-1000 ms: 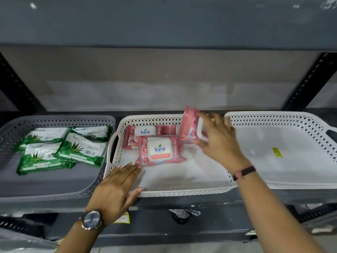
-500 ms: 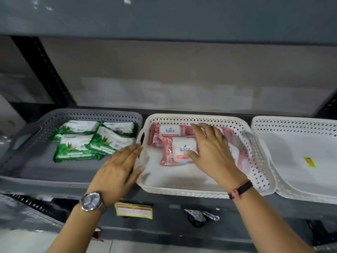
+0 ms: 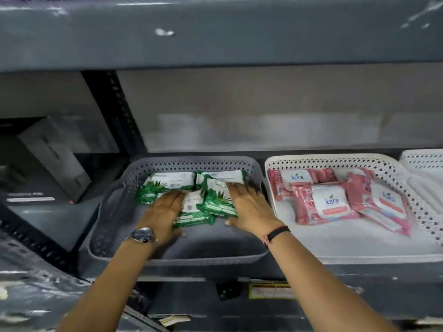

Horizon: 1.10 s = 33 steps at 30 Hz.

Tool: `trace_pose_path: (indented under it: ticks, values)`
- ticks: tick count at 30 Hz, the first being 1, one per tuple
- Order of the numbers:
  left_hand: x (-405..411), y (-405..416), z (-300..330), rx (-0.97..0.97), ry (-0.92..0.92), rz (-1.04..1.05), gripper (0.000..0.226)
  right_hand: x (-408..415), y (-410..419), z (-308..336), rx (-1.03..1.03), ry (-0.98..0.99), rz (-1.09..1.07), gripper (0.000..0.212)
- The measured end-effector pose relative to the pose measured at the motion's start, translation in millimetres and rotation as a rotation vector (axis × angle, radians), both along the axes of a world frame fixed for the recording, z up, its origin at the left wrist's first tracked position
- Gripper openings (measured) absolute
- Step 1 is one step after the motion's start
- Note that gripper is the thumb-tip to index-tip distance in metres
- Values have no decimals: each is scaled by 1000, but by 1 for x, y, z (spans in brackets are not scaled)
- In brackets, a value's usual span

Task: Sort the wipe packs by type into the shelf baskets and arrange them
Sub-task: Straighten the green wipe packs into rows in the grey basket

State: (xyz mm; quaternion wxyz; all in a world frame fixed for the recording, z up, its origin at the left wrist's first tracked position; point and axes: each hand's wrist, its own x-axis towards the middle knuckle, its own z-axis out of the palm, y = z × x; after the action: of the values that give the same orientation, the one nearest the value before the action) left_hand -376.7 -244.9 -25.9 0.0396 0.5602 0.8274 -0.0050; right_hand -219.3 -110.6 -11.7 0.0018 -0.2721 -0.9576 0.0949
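While both hands are laid flat with fingers spread, the green-and-white soft wipe packs (image 3: 211,200) at frame centre are bracketed, nothing being gripped. The left hand (image 3: 165,212) and right hand (image 3: 249,207) are judged to be squaring them within the grey perforated plastic basket (image 3: 115,212).

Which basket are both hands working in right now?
The grey basket with the green packs: the left hand and right hand both rest on them. The white basket of pink packs is untouched.

Both arms extended, left hand (image 3: 165,213) flat, right hand (image 3: 249,207) flat
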Motion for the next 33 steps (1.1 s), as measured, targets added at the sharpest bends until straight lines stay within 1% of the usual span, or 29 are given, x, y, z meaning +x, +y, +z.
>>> trace_pose_path:
  ticks: [3,5,7,13,17,23,25,27,29,31,33]
  values:
    - [-4,4,-2,23,23,-28,89,-4,0,-3,-9,29,-52,89]
    - [-8,3,-3,62,3,-39,84,-4,-1,-3,-32,45,-75,90]
    - [-14,1,-1,50,-19,-53,82,-4,-1,-3,-57,43,-86,90]
    - [-42,-15,7,-40,-130,-104,85,-3,-3,-6,-37,-47,1,84]
    - [-56,-20,5,-76,-183,-126,89,-10,-8,-10,-80,-63,34,84]
    - [-61,-18,-1,-98,-171,-112,90,-13,-9,-11,-93,-109,55,88]
    - [-60,-18,-3,-116,-146,-101,89,-14,-9,-7,-135,-140,67,94]
    - [-60,-19,-3,-130,-126,-91,90,-15,-10,-1,-191,-131,70,95]
    - [-60,-18,0,-158,-126,-81,91,-18,-9,5,-204,-57,47,85]
    - [-60,-17,8,-180,-154,-70,89,-26,-6,7,-159,58,-12,67]
    - [-56,-9,17,-83,-193,-63,75,-39,-2,3,-116,135,-91,56]
